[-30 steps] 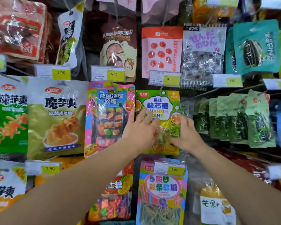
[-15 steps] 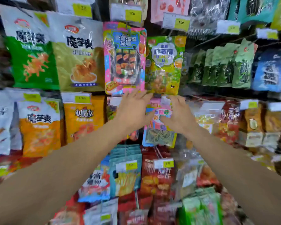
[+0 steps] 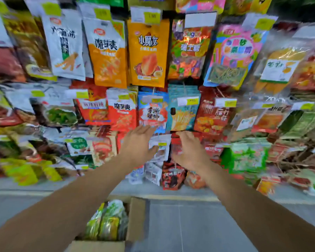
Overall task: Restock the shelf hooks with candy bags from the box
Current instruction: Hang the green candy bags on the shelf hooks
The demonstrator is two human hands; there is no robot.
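Left hand (image 3: 137,142) and right hand (image 3: 188,150) were seen stretched forward side by side, fingers straight and relaxed, nothing held in either. Both were placed in front of the lower rows of hanging snack bags; contact with them could not be judged through the blur. The cardboard box (image 3: 135,220) was noted on the floor below the left forearm, flaps apart, with green and yellow candy bags (image 3: 107,222) packed upright inside.
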